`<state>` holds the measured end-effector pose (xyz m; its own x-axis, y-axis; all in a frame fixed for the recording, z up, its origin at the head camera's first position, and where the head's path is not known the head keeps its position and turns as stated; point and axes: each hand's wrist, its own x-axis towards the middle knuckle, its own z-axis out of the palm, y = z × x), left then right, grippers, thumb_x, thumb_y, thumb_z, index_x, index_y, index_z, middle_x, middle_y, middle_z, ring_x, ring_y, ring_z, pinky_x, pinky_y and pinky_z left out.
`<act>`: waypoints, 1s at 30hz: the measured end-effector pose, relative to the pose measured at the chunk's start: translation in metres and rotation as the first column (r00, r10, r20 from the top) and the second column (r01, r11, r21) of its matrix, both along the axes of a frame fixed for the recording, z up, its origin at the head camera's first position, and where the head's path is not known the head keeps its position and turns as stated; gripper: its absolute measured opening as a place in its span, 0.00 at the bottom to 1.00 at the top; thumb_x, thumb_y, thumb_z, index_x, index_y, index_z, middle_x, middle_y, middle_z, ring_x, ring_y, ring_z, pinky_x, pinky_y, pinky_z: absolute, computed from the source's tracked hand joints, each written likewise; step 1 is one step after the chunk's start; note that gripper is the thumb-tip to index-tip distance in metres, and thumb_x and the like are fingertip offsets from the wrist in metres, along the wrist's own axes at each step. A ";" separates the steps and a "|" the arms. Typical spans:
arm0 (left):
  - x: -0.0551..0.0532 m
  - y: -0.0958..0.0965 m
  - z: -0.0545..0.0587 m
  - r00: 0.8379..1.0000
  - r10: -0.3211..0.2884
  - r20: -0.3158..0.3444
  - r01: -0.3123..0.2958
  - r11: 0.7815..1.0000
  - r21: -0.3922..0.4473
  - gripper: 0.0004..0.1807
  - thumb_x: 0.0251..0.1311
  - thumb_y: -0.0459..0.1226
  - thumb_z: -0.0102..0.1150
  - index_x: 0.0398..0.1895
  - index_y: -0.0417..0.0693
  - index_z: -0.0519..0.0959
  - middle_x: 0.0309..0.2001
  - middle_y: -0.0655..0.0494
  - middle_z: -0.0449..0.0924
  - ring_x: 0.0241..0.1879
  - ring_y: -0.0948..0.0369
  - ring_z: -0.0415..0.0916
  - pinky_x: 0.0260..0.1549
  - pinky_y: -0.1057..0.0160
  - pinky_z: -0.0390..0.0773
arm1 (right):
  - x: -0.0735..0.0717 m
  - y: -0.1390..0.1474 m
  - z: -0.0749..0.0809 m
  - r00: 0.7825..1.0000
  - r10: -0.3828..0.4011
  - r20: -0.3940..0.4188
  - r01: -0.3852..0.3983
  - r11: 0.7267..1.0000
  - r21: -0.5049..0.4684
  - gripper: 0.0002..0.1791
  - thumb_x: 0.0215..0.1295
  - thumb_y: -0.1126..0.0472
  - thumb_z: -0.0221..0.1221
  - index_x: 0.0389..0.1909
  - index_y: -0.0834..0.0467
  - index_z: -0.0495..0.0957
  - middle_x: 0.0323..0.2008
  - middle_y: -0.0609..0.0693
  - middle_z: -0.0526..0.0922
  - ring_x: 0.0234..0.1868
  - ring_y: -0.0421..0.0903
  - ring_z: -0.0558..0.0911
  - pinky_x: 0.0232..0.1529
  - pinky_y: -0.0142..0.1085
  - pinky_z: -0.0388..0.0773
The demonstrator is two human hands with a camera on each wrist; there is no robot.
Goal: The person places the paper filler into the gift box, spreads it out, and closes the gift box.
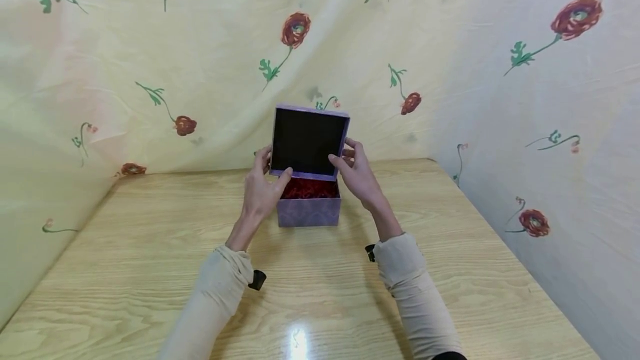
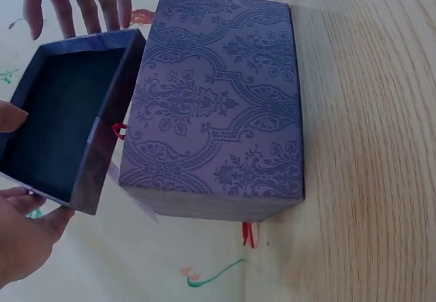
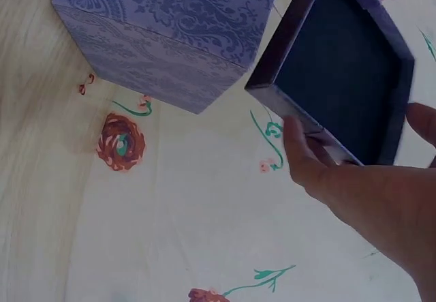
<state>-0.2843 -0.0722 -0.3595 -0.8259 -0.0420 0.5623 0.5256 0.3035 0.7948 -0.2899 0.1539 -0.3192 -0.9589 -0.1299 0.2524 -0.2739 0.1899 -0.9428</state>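
Both hands hold a purple box lid (image 1: pixel 310 140) tilted up, its black inside facing me. My left hand (image 1: pixel 259 193) grips the lid's left side, with the thumb at the lower edge. At the right side my right hand (image 1: pixel 359 175) pinches the rim, fingers behind and thumb in front. Just below stands the box (image 1: pixel 308 213), its deep red inside partly hidden by the lid. In the left wrist view the box front (image 2: pixel 211 104) shows an embossed pattern, and a small red loop (image 2: pixel 119 131) lies at the lid's near edge.
A light wood table (image 1: pixel 150 260) carries the box near its back edge. Floral cloth (image 1: pixel 225 71) hangs behind and along both sides. In the left wrist view, red cords (image 2: pixel 247 234) stick out beside the box.
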 end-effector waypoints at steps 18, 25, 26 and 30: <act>-0.001 -0.007 0.000 0.983 -0.170 0.062 0.167 0.984 0.060 0.35 0.79 0.53 0.44 0.78 0.40 0.60 0.79 0.43 0.56 0.80 0.52 0.45 0.77 0.48 0.46 | -0.001 -0.007 0.000 0.986 -0.135 -0.101 0.116 0.978 -0.171 0.30 0.83 0.41 0.44 0.55 0.68 0.65 0.52 0.68 0.72 0.54 0.60 0.75 0.59 0.48 0.71; 0.003 -0.005 0.006 0.990 -0.097 0.104 0.085 0.990 0.114 0.38 0.75 0.61 0.43 0.71 0.40 0.66 0.70 0.39 0.71 0.72 0.47 0.66 0.70 0.42 0.61 | 0.001 -0.005 -0.007 0.981 -0.114 -0.156 0.099 0.990 -0.104 0.23 0.81 0.50 0.53 0.59 0.67 0.66 0.47 0.60 0.76 0.47 0.47 0.75 0.56 0.42 0.71; 0.003 -0.005 0.006 0.990 -0.087 0.110 0.073 0.990 0.119 0.39 0.74 0.62 0.44 0.71 0.40 0.67 0.69 0.39 0.72 0.70 0.47 0.68 0.69 0.41 0.62 | 0.001 -0.004 -0.008 0.982 -0.087 -0.168 0.071 0.992 -0.102 0.24 0.81 0.51 0.53 0.60 0.68 0.65 0.50 0.60 0.76 0.51 0.48 0.76 0.59 0.42 0.70; 0.001 -0.008 0.004 0.987 -0.093 0.131 0.080 0.991 0.103 0.40 0.72 0.59 0.52 0.76 0.41 0.66 0.72 0.41 0.70 0.71 0.48 0.67 0.71 0.44 0.61 | 0.004 0.000 -0.014 0.976 -0.012 -0.217 -0.008 0.996 -0.094 0.27 0.81 0.56 0.54 0.69 0.69 0.62 0.62 0.62 0.72 0.66 0.51 0.73 0.69 0.46 0.67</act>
